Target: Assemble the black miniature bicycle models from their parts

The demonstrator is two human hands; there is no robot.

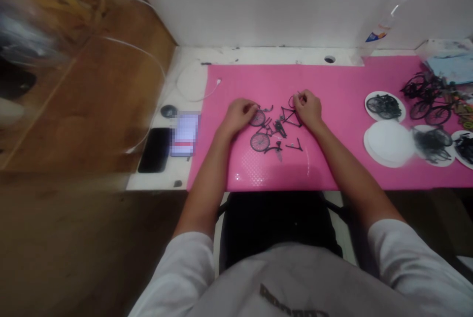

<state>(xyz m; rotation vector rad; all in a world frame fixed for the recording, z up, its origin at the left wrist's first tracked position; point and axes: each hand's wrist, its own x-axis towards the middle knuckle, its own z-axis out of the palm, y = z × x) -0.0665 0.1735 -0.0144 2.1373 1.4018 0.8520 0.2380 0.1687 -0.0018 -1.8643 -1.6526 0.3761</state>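
Small black model-bicycle parts lie spread on the pink mat (251, 169) between my hands. My left hand (238, 114) has its fingers pinched together at the upper spoked wheel (257, 118); what they grip is too small to make out. A second spoked wheel (260, 142) lies below it. By the bicycle frame (291, 116), my right hand (309, 107) is closed in a pinch, with a thin sliver showing at the fingertips. A thin ring (291, 102) sits beside those fingers, partly hidden. Lower down is a thin angled black part (295, 146).
White plates of black parts (384, 106) and a white lid or plate (390, 142) stand to the right. Assembled model bicycles (430, 98) are behind them. A clear bottle (380, 31) stands at the wall. At left lie a black phone (154, 150), a lit screen (185, 132) and a white cable (210, 91).
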